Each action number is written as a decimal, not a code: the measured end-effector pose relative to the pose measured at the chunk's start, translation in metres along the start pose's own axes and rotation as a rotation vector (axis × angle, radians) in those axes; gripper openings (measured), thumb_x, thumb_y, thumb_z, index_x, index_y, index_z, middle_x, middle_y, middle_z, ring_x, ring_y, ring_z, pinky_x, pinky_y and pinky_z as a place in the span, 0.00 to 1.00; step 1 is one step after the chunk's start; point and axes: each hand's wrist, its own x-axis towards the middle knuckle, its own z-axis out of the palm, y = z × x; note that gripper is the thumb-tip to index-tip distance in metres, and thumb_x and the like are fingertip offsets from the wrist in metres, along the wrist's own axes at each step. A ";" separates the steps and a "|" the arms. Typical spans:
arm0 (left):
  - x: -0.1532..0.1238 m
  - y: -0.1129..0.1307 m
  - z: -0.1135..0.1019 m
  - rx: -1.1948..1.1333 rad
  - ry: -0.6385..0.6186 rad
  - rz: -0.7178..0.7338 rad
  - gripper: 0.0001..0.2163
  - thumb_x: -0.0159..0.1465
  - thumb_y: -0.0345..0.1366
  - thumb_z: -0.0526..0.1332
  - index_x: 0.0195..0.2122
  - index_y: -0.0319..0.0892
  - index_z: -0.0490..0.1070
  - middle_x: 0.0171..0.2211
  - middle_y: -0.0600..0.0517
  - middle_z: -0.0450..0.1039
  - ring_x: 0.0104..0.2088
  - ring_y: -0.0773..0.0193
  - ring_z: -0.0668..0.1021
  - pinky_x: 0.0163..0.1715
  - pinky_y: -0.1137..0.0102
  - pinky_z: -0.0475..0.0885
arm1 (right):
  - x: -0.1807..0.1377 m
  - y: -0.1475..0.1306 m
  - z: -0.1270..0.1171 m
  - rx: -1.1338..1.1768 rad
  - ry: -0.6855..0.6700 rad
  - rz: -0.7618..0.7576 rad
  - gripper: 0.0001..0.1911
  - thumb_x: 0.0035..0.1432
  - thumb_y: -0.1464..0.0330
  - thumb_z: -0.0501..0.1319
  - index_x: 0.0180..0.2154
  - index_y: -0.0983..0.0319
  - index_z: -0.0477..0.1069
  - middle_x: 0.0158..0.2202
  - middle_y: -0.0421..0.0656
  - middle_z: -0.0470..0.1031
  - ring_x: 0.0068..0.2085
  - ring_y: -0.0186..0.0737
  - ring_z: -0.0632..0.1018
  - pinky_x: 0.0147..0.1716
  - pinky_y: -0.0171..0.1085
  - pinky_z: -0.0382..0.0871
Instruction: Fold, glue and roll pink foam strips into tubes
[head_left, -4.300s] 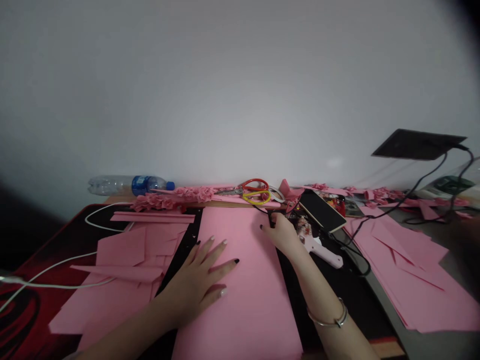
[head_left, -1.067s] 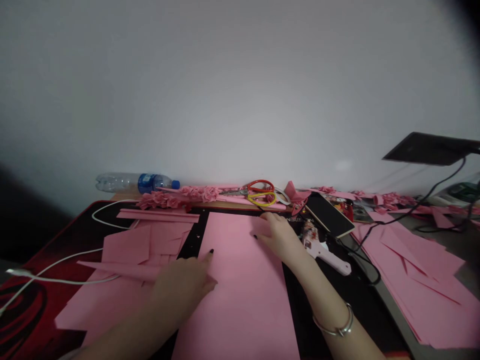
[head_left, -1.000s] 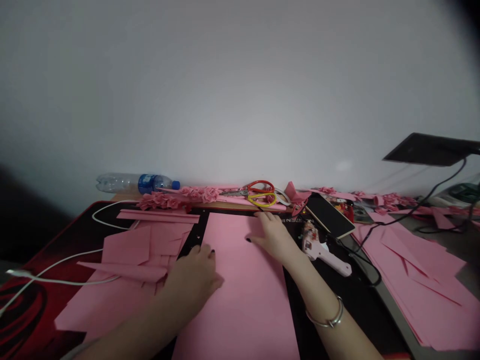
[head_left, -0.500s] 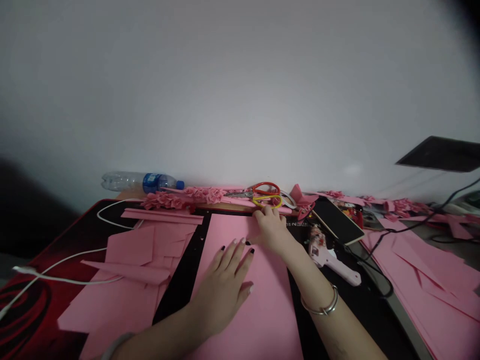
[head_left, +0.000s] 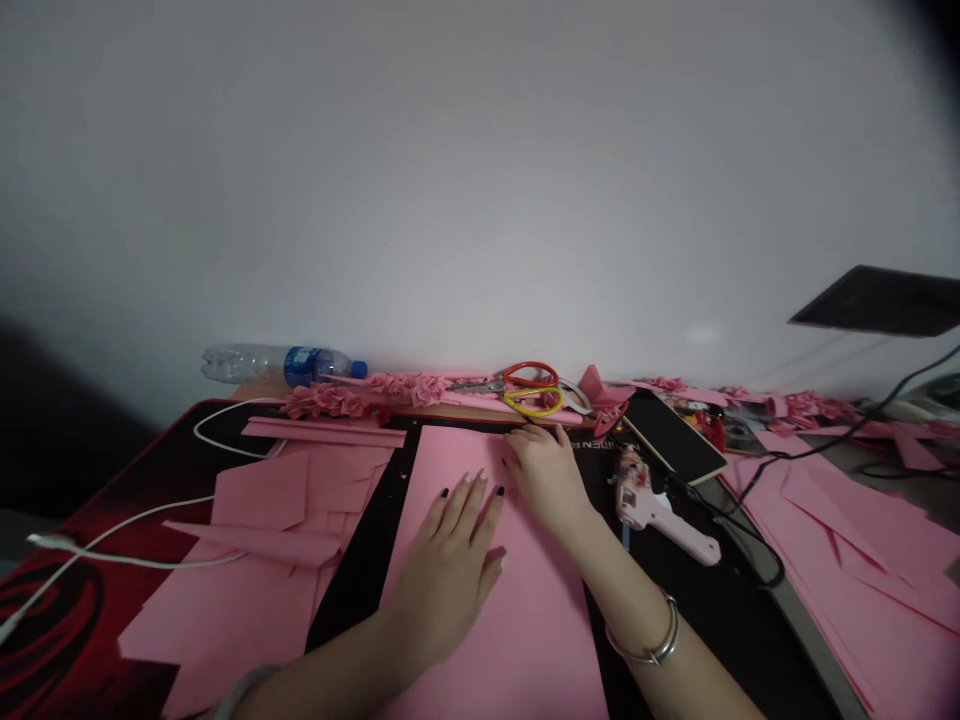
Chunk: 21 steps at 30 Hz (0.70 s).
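A large pink paper sheet lies on the black desk mat in front of me. My left hand rests flat on its middle, fingers stretched out and pointing away from me. My right hand presses on the sheet's far right corner, fingers partly curled over the paper's edge. A silver bangle circles my right wrist.
Pink paper offcuts lie left, more pink sheets right. A pink glue gun, a phone, scissors, paper flowers and a water bottle line the far edge. A white cable crosses the left side.
My left hand slid from the sheet's left edge to its middle and flattened out. My right hand moved from the sheet's right edge to its far corner.
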 end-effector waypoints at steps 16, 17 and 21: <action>0.051 -0.068 -0.036 0.142 0.292 -0.025 0.23 0.67 0.28 0.48 0.64 0.41 0.55 0.64 0.45 0.57 0.65 0.48 0.55 0.61 0.44 0.47 | -0.028 0.015 0.017 0.057 0.121 -0.033 0.14 0.63 0.74 0.52 0.44 0.59 0.74 0.43 0.43 0.80 0.40 0.40 0.79 0.36 0.33 0.67; 0.053 -0.071 -0.038 0.131 0.258 0.003 0.22 0.67 0.26 0.47 0.62 0.42 0.58 0.62 0.46 0.61 0.65 0.49 0.56 0.61 0.42 0.44 | -0.028 0.016 0.020 0.074 0.139 -0.059 0.15 0.63 0.75 0.52 0.45 0.59 0.74 0.44 0.44 0.79 0.41 0.40 0.79 0.38 0.33 0.68; 0.056 -0.074 -0.044 0.061 0.107 0.079 0.22 0.64 0.20 0.45 0.53 0.41 0.69 0.54 0.50 0.72 0.62 0.53 0.63 0.63 0.45 0.39 | -0.024 0.023 0.029 0.073 0.177 -0.123 0.21 0.60 0.80 0.51 0.51 0.62 0.71 0.49 0.46 0.77 0.48 0.41 0.76 0.51 0.38 0.65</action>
